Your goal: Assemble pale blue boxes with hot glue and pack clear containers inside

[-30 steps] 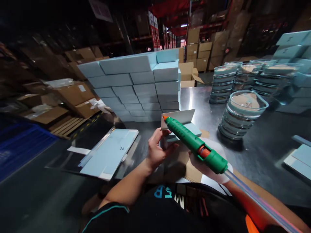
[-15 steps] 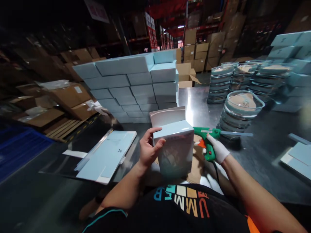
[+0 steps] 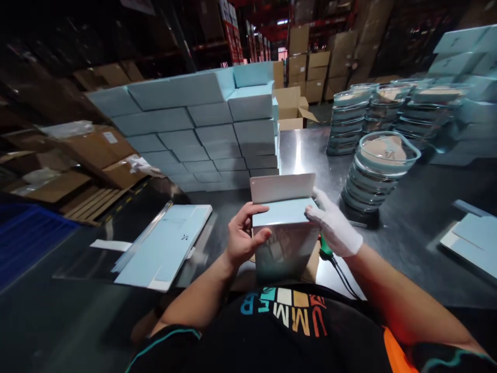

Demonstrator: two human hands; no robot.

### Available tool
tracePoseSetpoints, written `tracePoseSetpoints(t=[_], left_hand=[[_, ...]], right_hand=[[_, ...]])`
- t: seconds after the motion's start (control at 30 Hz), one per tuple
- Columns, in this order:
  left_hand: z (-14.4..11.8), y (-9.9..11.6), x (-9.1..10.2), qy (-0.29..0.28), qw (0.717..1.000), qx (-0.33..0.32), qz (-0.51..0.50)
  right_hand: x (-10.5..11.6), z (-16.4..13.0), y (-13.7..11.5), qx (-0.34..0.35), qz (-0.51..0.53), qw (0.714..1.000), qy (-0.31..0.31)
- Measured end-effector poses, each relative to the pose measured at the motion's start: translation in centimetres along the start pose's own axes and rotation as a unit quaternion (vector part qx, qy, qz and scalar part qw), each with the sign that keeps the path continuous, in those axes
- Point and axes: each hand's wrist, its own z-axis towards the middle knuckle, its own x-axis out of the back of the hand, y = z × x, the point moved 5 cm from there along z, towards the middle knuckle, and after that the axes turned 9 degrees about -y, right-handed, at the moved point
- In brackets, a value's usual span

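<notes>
A light-blue cardboard box (image 3: 285,248) stands upright in front of my chest, its flap (image 3: 285,188) raised at the far edge of the top. My bare left hand (image 3: 245,232) grips the box at its left side, fingers on the top and thumb on the near face. In a white glove, my right hand (image 3: 336,223) holds the top right corner, with fingers at the flap's end. Below that hand the green glue gun (image 3: 325,248) lies on the table, mostly hidden by the box and glove. Its black cord runs toward me.
A wall of stacked light-blue boxes (image 3: 209,129) stands behind. Clear round containers (image 3: 373,176) are piled at the right on the dark metal table (image 3: 404,248). Flat blue cardboard pieces (image 3: 166,243) lie at the left, with more flat pieces (image 3: 476,238) at the far right.
My right hand has let go of the glue gun, now down on the table, and has moved to the box's right corner. The box and its flap have turned slightly; my left hand still grips it.
</notes>
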Motion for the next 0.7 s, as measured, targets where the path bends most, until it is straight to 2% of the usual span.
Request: tracePoseSetpoints(t=[0.07, 0.17, 0.33, 0.4, 0.53, 0.7], left_hand=[[-0.2, -0.4, -0.2, -0.016, 1.0, -0.007, 0.01], [-0.4, -1.1, -0.2, -0.02, 0.999, -0.03, 0.017], [0.1, -0.8, 0.5, 0.007, 0.992, -0.122, -0.031], [0.5, -0.2, 0.8, -0.032, 0.989, -0.143, -0.02], [1.1, 1.0, 0.8, -0.153, 0.975, -0.162, 0.011], [1.6, 1.3, 1.1, -0.171, 0.973, -0.153, 0.031]], right_hand=[[-1.1, 0.3, -1.2, -0.014, -0.008, 1.0, -0.018], [-0.9, 0.2, -1.3, -0.006, -0.015, 1.0, -0.018], [0.5, -1.4, 0.3, 0.089, -0.07, 0.991, -0.069], [0.5, -2.4, 0.5, 0.14, -0.094, 0.981, -0.093], [-0.3, -3.7, -0.1, 0.211, -0.124, 0.962, -0.125], [-0.7, -3.6, -1.3, 0.265, -0.163, 0.94, -0.139]])
